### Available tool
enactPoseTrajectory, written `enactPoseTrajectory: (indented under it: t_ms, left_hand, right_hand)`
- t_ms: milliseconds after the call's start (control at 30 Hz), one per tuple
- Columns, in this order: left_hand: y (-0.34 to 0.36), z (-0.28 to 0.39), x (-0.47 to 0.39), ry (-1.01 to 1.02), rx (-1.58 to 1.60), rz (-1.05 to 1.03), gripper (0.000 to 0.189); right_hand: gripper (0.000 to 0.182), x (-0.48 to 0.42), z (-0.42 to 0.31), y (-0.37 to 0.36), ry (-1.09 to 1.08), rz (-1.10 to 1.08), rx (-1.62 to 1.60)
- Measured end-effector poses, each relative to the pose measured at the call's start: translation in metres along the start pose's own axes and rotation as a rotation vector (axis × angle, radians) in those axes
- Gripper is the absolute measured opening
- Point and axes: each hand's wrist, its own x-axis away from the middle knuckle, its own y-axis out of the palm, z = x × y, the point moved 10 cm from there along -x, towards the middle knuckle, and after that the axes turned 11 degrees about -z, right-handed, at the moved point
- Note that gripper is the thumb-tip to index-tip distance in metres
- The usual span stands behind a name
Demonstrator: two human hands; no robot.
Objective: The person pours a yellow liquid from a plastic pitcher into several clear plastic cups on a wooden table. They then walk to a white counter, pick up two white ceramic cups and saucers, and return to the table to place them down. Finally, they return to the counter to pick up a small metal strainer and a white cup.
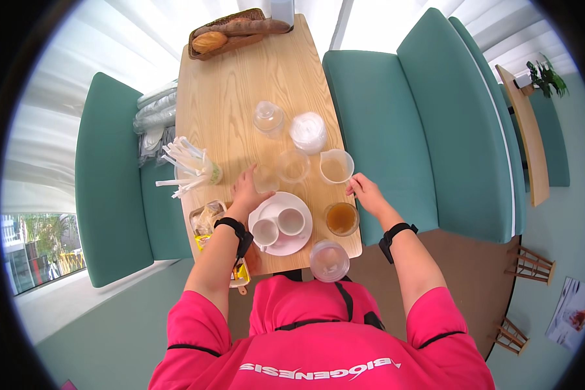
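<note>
My left hand (247,190) is at a clear cup (266,177), its thumb over the rim of a white plate (304,238); a firm grip cannot be made out. Two white mugs (291,221) rest on that plate. The fingers of my right hand (361,189) are bent at the edge of a clear spouted jug (337,166); whether they pinch its handle is unclear. Another clear container (294,166) stands between cup and jug. Nearer me are a container of orange-brown liquid (342,219) and a clear round tub (329,261) at the table's front edge.
Farther back stand a domed clear container (268,117) and a stack of white lids or cups (308,133). Wrapped straws (195,168) fill a holder at left, above a tray of packets (207,218). A bread basket (226,49) occupies the far end; green benches (385,146) flank the table.
</note>
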Motion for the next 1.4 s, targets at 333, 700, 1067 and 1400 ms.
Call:
enactPoseTrajectory:
  t_ms: [333, 700, 1067, 1400]
  left_hand:
    - [0.003, 0.002, -0.009, 0.043, 0.018, 0.003, 0.103]
    - [-0.007, -0.010, -0.003, 0.114, 0.177, 0.168, 0.097]
    - [-0.048, 0.091, 0.090, 0.555, 0.433, 0.182, 0.089]
    - [-0.016, 0.215, 0.134, 0.771, -0.308, -0.086, 0.086]
  right_hand:
    - [0.040, 0.016, 0.003, -0.007, 0.058, 0.128, -0.039]
    - [0.030, 0.073, 0.044, -0.016, 0.103, 0.228, -0.151]
    - [0.070, 0.111, 0.016, 0.021, -0.019, 0.023, 0.034]
    - [0.105, 0.097, -0.016, 0.048, -0.297, 0.115, 0.087]
